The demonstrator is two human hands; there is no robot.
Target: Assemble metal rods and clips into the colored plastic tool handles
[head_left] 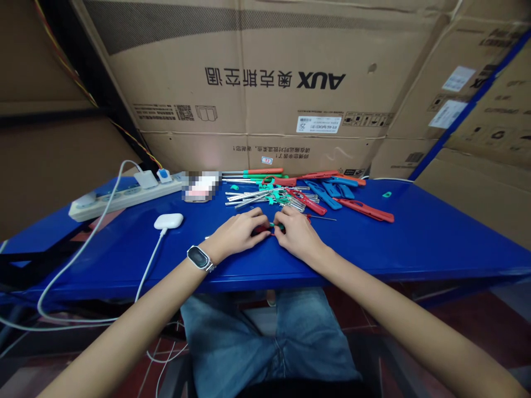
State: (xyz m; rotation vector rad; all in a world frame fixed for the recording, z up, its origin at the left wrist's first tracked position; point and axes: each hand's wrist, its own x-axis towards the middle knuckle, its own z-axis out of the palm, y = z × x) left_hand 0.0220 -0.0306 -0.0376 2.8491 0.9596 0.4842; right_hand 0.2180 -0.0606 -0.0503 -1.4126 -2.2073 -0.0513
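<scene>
Over the near part of the blue table point(166, 265), my left hand point(243, 232) and my right hand point(295, 231) meet, fingertips almost touching. My left fingers close round a red plastic piece point(261, 228), which looks like a utility lighter's casing and is mostly covered. A small green part point(271, 225) shows between the hands, pinched by my right fingers. Just beyond lies a pile of thin metal lighter tubes point(249, 196) with green plastic parts point(271, 193) among them. Red lighter casings point(363, 209) and blue ones point(323, 194) lie to the right of the pile.
A cardboard sheet point(265, 110) stands along the table's back edge. On the left are a white power strip point(120, 198) with plugs, a white earphone case point(168, 221) on a cable, and a blurred-out phone point(201, 187). One loose green piece point(387, 194) lies at right.
</scene>
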